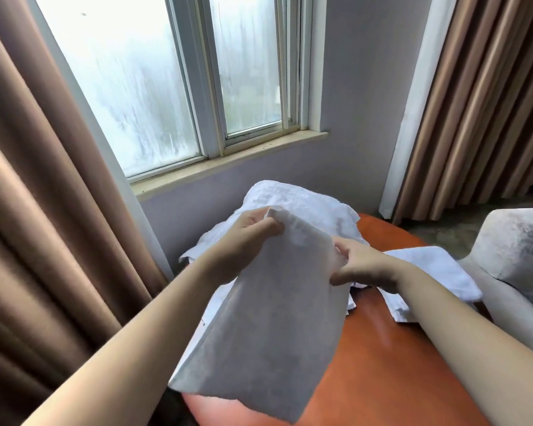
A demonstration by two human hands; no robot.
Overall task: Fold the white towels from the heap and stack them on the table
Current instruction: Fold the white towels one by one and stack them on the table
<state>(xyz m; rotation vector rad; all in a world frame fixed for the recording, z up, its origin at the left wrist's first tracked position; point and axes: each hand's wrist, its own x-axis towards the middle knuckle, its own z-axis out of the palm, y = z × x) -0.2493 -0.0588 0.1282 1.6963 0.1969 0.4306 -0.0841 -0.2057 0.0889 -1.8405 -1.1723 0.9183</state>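
Observation:
I hold a white towel (268, 321) up in the air over the orange table (382, 364); it hangs down from its top edge. My left hand (243, 238) pinches the towel's upper left corner. My right hand (363, 265) grips the upper right corner. Behind the held towel a heap of white towels (302, 204) lies at the table's far edge below the window. Another white towel (434, 269) lies flat on the table to the right, partly under my right wrist.
A pale upholstered chair (517, 259) stands close to the table's right side. Brown curtains (43, 210) hang at the left and at the far right. A window sill (228, 161) runs along the wall behind the heap.

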